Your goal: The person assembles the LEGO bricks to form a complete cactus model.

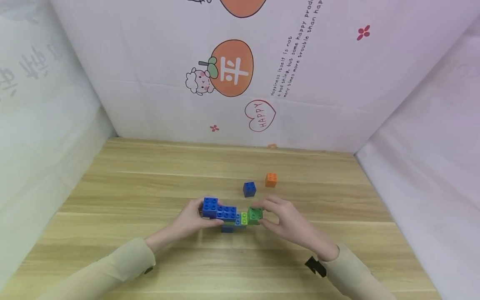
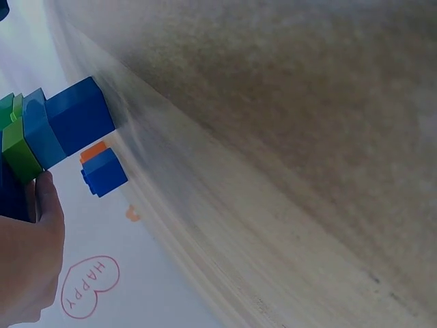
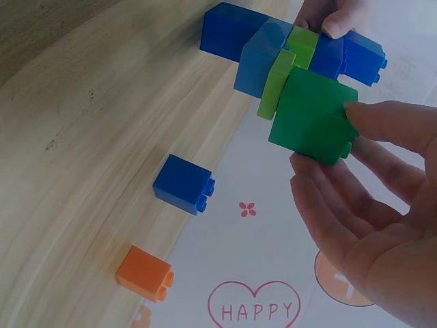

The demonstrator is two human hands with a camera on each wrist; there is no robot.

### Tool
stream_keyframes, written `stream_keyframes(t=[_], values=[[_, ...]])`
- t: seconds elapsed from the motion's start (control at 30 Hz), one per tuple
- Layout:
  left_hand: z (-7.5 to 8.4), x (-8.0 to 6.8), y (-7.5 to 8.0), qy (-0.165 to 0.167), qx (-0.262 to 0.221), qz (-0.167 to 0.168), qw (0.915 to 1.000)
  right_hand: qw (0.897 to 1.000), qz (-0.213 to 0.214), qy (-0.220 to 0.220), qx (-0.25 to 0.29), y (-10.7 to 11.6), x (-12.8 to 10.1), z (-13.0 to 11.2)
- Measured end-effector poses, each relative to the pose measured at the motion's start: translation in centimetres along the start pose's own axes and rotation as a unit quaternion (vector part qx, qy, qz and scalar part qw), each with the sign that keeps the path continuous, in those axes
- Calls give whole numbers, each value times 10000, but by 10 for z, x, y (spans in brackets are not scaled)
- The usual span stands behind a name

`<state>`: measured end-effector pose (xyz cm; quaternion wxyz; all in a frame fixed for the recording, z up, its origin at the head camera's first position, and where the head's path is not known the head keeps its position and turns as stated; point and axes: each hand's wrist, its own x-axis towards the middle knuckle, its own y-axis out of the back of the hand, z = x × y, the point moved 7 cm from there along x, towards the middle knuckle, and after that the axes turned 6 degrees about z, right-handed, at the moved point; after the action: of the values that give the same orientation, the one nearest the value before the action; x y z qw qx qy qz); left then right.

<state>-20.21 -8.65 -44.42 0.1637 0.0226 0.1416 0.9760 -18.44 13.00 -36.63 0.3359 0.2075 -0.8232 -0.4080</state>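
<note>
Across the near part of the table [image 1: 232, 271], your two sleeved forearms [image 1: 129, 259] slant inward toward each other. Your left hand [image 1: 189, 221] grips the left part of the block assembly [image 1: 226, 212], thumb along its near side, fingers behind. Your right hand [image 1: 290, 218] pinches the green block [image 1: 255, 214] at the assembly's right end, beside the lime block [image 1: 244, 218], thumb on the side nearer you. The assembly sits between the table's left and right edges; you cannot tell whether its lowest block touches the wood. Wide stretches of wood run from each hand to those side edges, where white sheets [image 1: 431, 166] rise. Just beyond your right fingertips stands a loose blue block [image 1: 249, 189], then, farther right, an orange block [image 1: 271, 180]. Past them, more wood reaches the far edge, below a printed sheet [image 1: 168, 83].
</note>
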Motion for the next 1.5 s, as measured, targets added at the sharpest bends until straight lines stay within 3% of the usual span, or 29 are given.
stream_keyframes(t=[0.63,1.17,1.5], values=[[-3,1,-1,-87,41,-3,10000,9998,109,-74,180,-1,0,3],[-1,2,0,-155,58,14,9999,9996,229,-172,-10,-3,0,2],[-1,1,1,-167,52,-4,9998,9995,127,-248,111,-4,0,4]])
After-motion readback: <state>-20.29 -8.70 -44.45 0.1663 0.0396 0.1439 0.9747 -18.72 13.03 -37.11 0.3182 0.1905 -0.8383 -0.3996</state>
